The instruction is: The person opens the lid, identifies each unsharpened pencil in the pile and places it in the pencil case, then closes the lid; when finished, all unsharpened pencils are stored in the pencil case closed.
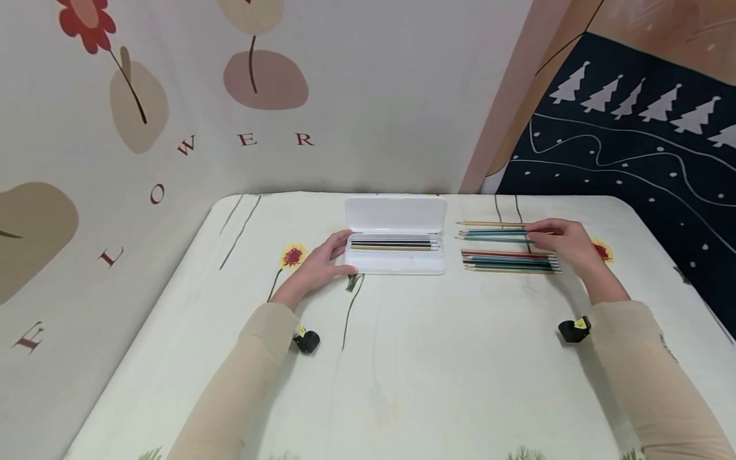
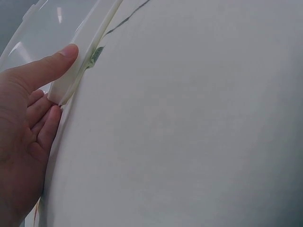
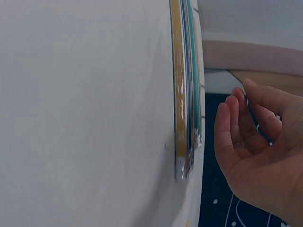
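A white pencil case (image 1: 397,263) lies with its lid (image 1: 395,214) raised at the back. Several black and gold pencils (image 1: 393,245) are inside, along the back of the tray. My left hand (image 1: 323,262) holds the case's left end; in the left wrist view the thumb lies along its side and the fingers bend round the corner. My right hand (image 1: 560,241) hovers over the eraser ends of a loose upper group of pencils (image 1: 489,232), gold and teal. In the right wrist view its fingers are loosely bent, with no pencil visible between them.
A tighter row of red, teal, dark and gold pencils (image 1: 506,262) lies just in front of the right hand, erasers to the right. A pale floral cloth (image 1: 431,370) covers the table. Behind hang a printed white cloth (image 1: 379,96) and a navy one with trees (image 1: 632,147).
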A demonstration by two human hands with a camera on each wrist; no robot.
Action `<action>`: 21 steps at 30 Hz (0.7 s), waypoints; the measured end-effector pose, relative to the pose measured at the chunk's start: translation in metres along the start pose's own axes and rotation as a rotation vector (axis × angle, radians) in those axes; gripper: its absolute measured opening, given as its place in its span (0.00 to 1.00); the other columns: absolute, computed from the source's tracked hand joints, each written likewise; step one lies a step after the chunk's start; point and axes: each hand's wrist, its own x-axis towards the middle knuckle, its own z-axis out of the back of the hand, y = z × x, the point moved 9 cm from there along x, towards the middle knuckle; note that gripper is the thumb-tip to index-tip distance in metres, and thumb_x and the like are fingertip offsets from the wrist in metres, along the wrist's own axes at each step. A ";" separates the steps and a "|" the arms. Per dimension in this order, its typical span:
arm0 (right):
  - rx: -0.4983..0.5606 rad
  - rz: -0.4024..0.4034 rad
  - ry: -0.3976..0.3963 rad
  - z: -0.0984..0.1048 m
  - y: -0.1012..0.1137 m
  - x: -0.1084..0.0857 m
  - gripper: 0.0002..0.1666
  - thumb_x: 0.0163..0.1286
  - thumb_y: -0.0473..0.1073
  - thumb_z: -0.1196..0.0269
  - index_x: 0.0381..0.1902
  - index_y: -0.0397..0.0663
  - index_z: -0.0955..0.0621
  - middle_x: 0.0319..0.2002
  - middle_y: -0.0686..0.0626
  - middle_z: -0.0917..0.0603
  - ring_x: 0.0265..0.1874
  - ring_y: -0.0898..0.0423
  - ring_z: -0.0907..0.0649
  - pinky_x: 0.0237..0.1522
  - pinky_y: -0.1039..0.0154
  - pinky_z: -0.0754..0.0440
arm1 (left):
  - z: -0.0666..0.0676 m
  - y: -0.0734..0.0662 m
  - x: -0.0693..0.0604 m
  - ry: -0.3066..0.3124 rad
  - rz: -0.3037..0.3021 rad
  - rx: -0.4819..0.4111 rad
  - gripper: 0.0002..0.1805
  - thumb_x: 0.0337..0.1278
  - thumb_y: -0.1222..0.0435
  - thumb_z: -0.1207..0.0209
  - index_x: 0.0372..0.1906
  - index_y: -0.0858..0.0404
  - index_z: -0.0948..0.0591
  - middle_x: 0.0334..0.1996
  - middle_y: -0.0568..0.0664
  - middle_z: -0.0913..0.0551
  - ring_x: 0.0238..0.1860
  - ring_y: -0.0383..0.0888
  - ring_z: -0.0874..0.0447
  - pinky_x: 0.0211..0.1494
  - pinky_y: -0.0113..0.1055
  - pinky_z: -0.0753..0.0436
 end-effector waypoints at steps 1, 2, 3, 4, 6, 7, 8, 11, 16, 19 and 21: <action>-0.001 -0.004 -0.005 0.002 -0.002 0.000 0.28 0.74 0.51 0.40 0.64 0.39 0.25 0.54 0.54 0.24 0.40 0.71 0.24 0.40 0.85 0.20 | 0.000 0.000 0.000 -0.001 0.001 0.001 0.49 0.55 0.59 0.29 0.78 0.48 0.44 0.79 0.51 0.42 0.78 0.52 0.40 0.82 0.45 0.40; 0.014 -0.022 -0.023 0.005 -0.006 0.000 0.27 0.74 0.51 0.40 0.63 0.40 0.23 0.54 0.55 0.24 0.39 0.72 0.24 0.39 0.85 0.20 | 0.000 0.000 0.000 -0.002 0.004 0.001 0.49 0.54 0.59 0.29 0.78 0.48 0.44 0.79 0.51 0.42 0.78 0.52 0.40 0.82 0.45 0.41; 0.010 -0.025 -0.030 0.007 -0.008 0.000 0.27 0.74 0.51 0.40 0.63 0.41 0.23 0.54 0.56 0.24 0.39 0.72 0.24 0.39 0.85 0.21 | 0.001 0.000 -0.001 -0.001 0.003 0.003 0.50 0.55 0.59 0.29 0.78 0.49 0.44 0.79 0.51 0.42 0.78 0.52 0.40 0.82 0.45 0.41; 0.004 -0.028 -0.038 0.010 -0.010 -0.001 0.27 0.74 0.51 0.40 0.63 0.40 0.23 0.53 0.56 0.24 0.39 0.72 0.24 0.39 0.84 0.21 | 0.001 -0.001 -0.001 0.000 0.004 0.002 0.50 0.54 0.59 0.29 0.78 0.49 0.44 0.79 0.51 0.42 0.78 0.52 0.40 0.82 0.45 0.41; -0.010 -0.037 -0.050 0.014 -0.016 0.000 0.27 0.74 0.52 0.40 0.63 0.40 0.23 0.52 0.57 0.24 0.39 0.71 0.25 0.39 0.83 0.21 | 0.001 -0.001 -0.002 0.003 0.002 0.001 0.50 0.54 0.59 0.29 0.78 0.49 0.45 0.79 0.52 0.42 0.78 0.52 0.40 0.82 0.46 0.41; -0.021 -0.042 -0.055 0.016 -0.019 0.000 0.27 0.74 0.52 0.40 0.63 0.40 0.23 0.52 0.56 0.24 0.40 0.71 0.25 0.40 0.83 0.21 | 0.001 -0.002 -0.002 0.004 0.003 -0.001 0.50 0.54 0.59 0.29 0.78 0.49 0.45 0.79 0.52 0.42 0.78 0.52 0.40 0.82 0.46 0.41; -0.031 -0.047 -0.056 0.018 -0.021 0.000 0.28 0.74 0.53 0.40 0.63 0.41 0.23 0.53 0.55 0.24 0.41 0.70 0.26 0.41 0.81 0.22 | 0.001 -0.002 -0.002 0.004 0.003 -0.004 0.50 0.54 0.59 0.29 0.78 0.49 0.45 0.79 0.52 0.42 0.78 0.52 0.40 0.82 0.46 0.41; -0.084 -0.053 -0.048 0.023 -0.029 -0.001 0.31 0.74 0.57 0.42 0.64 0.41 0.25 0.58 0.50 0.25 0.43 0.69 0.28 0.43 0.78 0.26 | 0.001 -0.002 -0.002 0.004 0.000 -0.009 0.50 0.54 0.60 0.29 0.78 0.50 0.45 0.79 0.52 0.42 0.78 0.52 0.40 0.82 0.45 0.41; -0.050 -0.111 -0.049 0.032 -0.044 -0.003 0.33 0.74 0.55 0.42 0.67 0.40 0.28 0.59 0.50 0.27 0.35 0.79 0.26 0.39 0.81 0.23 | 0.000 -0.003 -0.001 0.003 0.002 -0.002 0.50 0.54 0.60 0.29 0.78 0.50 0.45 0.79 0.52 0.42 0.78 0.52 0.40 0.82 0.45 0.40; -0.010 -0.174 -0.046 0.035 -0.054 -0.005 0.34 0.75 0.53 0.43 0.69 0.38 0.30 0.61 0.48 0.28 0.30 0.81 0.26 0.36 0.83 0.21 | -0.001 -0.003 0.000 0.004 0.005 0.001 0.50 0.55 0.60 0.29 0.78 0.50 0.45 0.79 0.52 0.42 0.78 0.53 0.40 0.82 0.45 0.40; -0.002 -0.232 -0.034 0.037 -0.061 -0.005 0.36 0.74 0.54 0.42 0.71 0.39 0.32 0.66 0.43 0.29 0.30 0.81 0.25 0.35 0.83 0.22 | -0.001 -0.002 0.000 0.002 0.010 0.001 0.50 0.54 0.60 0.29 0.78 0.49 0.44 0.79 0.52 0.42 0.78 0.52 0.40 0.82 0.45 0.40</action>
